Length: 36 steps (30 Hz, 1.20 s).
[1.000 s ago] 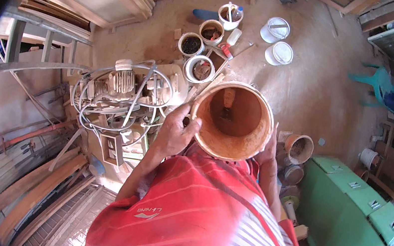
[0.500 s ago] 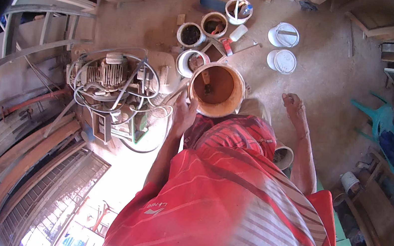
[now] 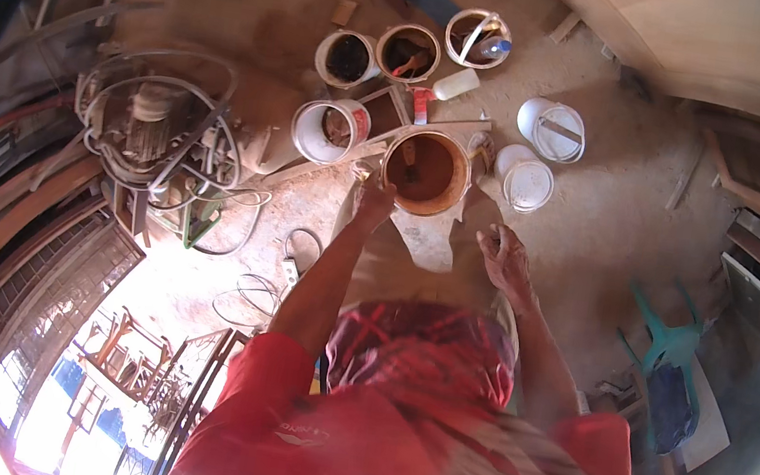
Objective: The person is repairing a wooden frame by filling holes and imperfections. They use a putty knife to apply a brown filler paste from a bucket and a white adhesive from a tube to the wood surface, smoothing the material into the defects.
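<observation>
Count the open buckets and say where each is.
5: the brown-lined bucket at the left hand; the white bucket left of it; the dark-filled bucket beyond that; another bucket right of that; the bucket with the bottle, farthest away. More may be hidden.

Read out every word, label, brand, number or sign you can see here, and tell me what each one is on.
Nothing is sharp enough to quote.
Red shirt with pale stripes: small pale chest mark, too blurred to read.
White round bucket with a red patch on its side: too small to read.
Round brown-stained bucket by the left hand: no lettering visible.
</observation>
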Motion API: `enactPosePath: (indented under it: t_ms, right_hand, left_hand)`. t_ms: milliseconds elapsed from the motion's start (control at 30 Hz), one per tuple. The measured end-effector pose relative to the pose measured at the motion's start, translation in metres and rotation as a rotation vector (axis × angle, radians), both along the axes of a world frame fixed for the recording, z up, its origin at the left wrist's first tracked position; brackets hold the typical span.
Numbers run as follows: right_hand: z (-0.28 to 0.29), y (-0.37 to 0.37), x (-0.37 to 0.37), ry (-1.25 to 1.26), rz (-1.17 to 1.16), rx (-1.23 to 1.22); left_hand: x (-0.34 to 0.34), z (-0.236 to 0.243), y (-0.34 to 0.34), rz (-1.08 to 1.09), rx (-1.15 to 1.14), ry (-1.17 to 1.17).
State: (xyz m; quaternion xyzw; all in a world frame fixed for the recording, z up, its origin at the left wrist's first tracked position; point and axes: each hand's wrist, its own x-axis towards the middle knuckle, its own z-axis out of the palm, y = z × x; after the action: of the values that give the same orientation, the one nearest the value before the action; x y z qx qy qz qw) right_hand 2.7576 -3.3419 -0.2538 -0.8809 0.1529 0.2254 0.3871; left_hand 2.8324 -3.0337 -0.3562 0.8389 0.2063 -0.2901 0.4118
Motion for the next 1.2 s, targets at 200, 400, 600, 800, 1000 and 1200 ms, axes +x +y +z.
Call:
enactPosePath:
  t_ms: [200,400,600,800,1000,1200]
  right_hand:
    - [-0.09,-0.039,0.041,0.034,0.111,-0.062]
    - [-0.19,-0.022,0.205,-0.068,0.046,0.108]
    - [-0.292,-0.001,0.37,0.003,-0.265,0.345]
    - [-0.332,-0.014,0.426,0.291,-0.629,1.023]
    - [-0.307,-0.016,0.41,0.271,-0.719,0.936]
    - [-0.172,-0.02,0.389,0.142,-0.439,0.812]
  left_hand:
    - [0.014,-0.157,-0.068,0.141,0.049,0.289]
    - [0.053,-0.221,-0.11,0.162,0.103,0.162]
    - [0.06,-0.261,-0.114,0.221,0.024,0.228]
    - [0.016,-0.253,-0.086,0.296,-0.164,0.193]
    - [-0.004,-0.197,-0.058,0.387,-0.237,0.244]
    - [0.002,-0.108,-0.047,0.479,-0.248,0.144]
